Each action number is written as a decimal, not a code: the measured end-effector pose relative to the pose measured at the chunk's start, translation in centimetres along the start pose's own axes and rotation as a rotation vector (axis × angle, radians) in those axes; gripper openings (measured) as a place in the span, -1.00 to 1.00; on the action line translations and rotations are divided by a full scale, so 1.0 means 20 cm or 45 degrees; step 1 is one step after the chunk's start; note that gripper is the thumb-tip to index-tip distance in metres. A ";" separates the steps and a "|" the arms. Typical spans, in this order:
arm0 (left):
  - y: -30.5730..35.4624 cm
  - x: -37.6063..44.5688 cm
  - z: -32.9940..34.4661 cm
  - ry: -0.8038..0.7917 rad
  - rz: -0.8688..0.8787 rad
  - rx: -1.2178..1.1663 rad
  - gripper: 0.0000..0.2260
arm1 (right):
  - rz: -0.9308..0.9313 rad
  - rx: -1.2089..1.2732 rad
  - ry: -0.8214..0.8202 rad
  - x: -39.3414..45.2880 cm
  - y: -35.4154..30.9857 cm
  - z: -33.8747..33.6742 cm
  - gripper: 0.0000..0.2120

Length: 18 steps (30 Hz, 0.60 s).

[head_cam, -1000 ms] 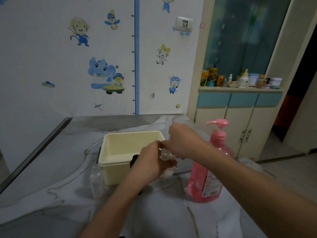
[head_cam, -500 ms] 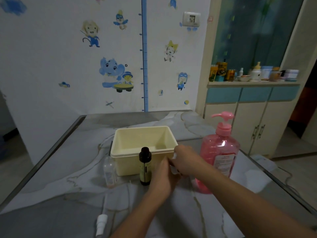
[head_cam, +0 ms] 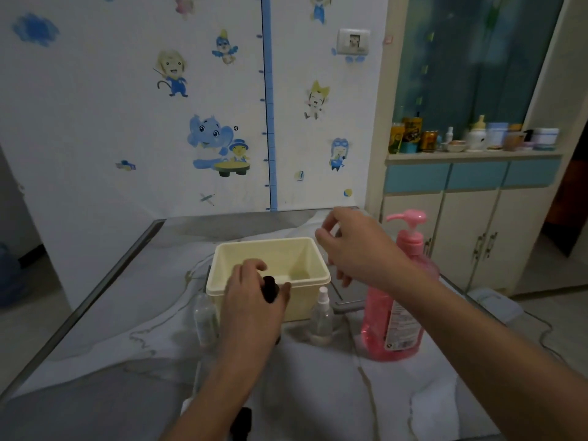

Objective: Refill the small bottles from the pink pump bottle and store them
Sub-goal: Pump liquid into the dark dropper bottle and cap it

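Head view: left hand [head_cam: 251, 300] wraps the dark bottle [head_cam: 270, 286] at the tub's [head_cam: 315, 249] 6 o'clock, right hand [head_cam: 353, 246] loosely open; looks light, maybe slippery, grab mid-body

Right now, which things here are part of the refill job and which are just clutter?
Job: pink pump bottle; dark bottle under left hand; clear spray bottle; clear bottle; cream bin.
Clutter: jars on cabinet; wall stickers.

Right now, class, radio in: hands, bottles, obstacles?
Left hand shut on dark bottle. Right hand open, above cream bin. Clear spray bottle stands before bin. Nothing blocking.
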<state>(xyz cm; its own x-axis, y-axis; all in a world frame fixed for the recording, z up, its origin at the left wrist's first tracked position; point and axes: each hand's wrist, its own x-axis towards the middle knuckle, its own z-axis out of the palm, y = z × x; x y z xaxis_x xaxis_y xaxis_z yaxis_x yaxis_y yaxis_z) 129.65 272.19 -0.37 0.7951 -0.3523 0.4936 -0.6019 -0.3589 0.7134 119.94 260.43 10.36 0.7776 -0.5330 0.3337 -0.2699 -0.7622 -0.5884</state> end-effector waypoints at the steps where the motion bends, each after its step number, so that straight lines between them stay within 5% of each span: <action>1: -0.01 0.02 -0.01 0.019 -0.042 0.029 -0.61 | -0.012 0.053 0.010 0.00 -0.02 -0.02 -0.84; 5: -0.09 0.05 0.06 -0.104 -0.235 0.119 -0.42 | -0.038 0.117 0.046 -0.03 -0.07 -0.07 -0.87; 10: -0.08 0.02 0.08 -0.131 -0.311 0.101 -0.63 | -0.074 0.130 0.138 -0.06 -0.04 -0.10 -0.90; 15: 0.06 0.02 0.00 0.004 0.016 -0.193 -0.59 | -0.154 0.276 0.564 -0.02 -0.02 -0.25 -0.94; 18: 0.22 0.03 -0.01 0.023 0.181 -0.329 -0.59 | -0.019 0.092 0.733 0.05 0.08 -0.33 -0.87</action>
<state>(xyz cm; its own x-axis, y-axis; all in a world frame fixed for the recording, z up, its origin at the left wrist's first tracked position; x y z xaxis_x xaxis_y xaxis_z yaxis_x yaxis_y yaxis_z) 127.60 270.62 3.17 0.7067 -0.3671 0.6048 -0.6704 -0.0742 0.7383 116.49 256.16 14.61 0.3416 -0.6519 0.6770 -0.2061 -0.7548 -0.6228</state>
